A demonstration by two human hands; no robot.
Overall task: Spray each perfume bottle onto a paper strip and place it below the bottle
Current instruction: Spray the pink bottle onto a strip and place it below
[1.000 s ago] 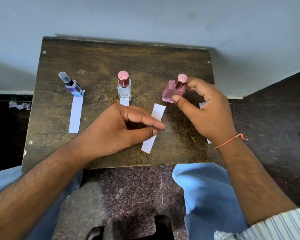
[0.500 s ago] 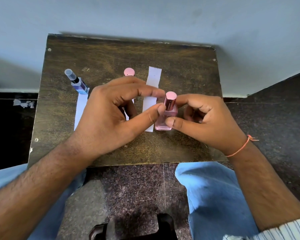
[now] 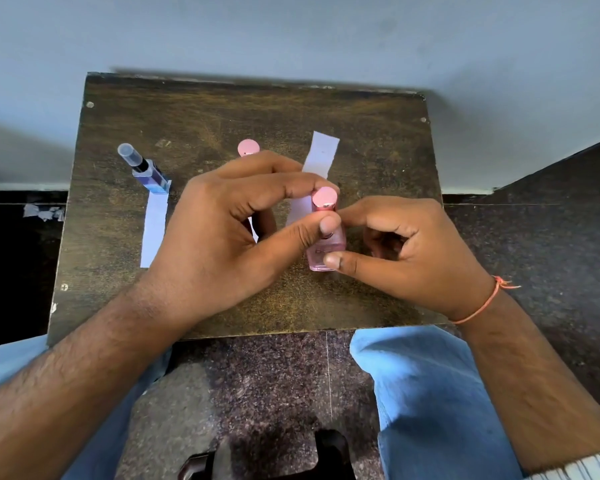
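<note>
My right hand grips the pink perfume bottle by its body, a little above the small wooden table. My left hand pinches a white paper strip that stands up just behind the bottle's pink cap. Its thumb touches the bottle's neck. At the left a blue bottle stands with a strip lying below it. The middle bottle shows only its pink cap behind my left hand, and a bit of its strip shows between my fingers.
The table stands against a pale wall, with dark stone floor around it. Torn paper scraps lie on the floor at the left. My knees in blue jeans flank the table's front edge, and a dark object sits on the floor between them.
My right hand brought the pink bottle from the back right to the front centre. My left hand lifted the strip off the table and holds it upright behind the bottle.
</note>
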